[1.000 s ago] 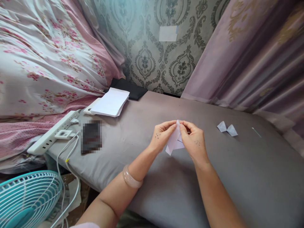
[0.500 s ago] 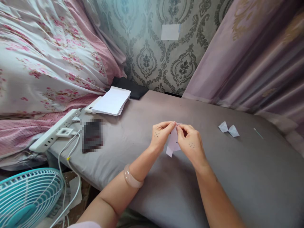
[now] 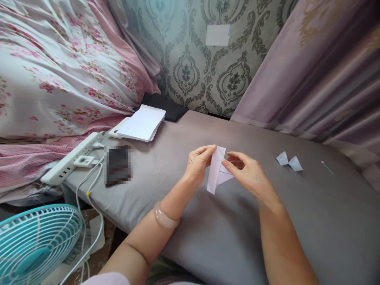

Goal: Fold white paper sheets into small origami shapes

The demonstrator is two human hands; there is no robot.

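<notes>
A sheet of folded white paper (image 3: 215, 171) is held up over the grey-covered surface, a long narrow strip facing me and a pointed flap showing to its right. My left hand (image 3: 197, 164) pinches its upper left edge between thumb and fingers. On the other side, my right hand (image 3: 247, 168) has its thumb against the paper's right part, with the fingers behind it. Further right lies a small folded paper piece (image 3: 289, 161) with two peaked halves. Beside that rests a thin cotton swab (image 3: 327, 168).
A stack of white paper (image 3: 142, 123) lies at the back left on a dark flat item (image 3: 175, 113). Nearer are a power strip (image 3: 73, 158) with white cables and a pixelated dark object (image 3: 118, 165). A turquoise fan (image 3: 38, 241) stands at lower left. Curtains (image 3: 279, 67) hang right.
My right hand has moved right, away from my left at the paper's top edge. The paper now shows more of its strip and flap. The view has shifted slightly.
</notes>
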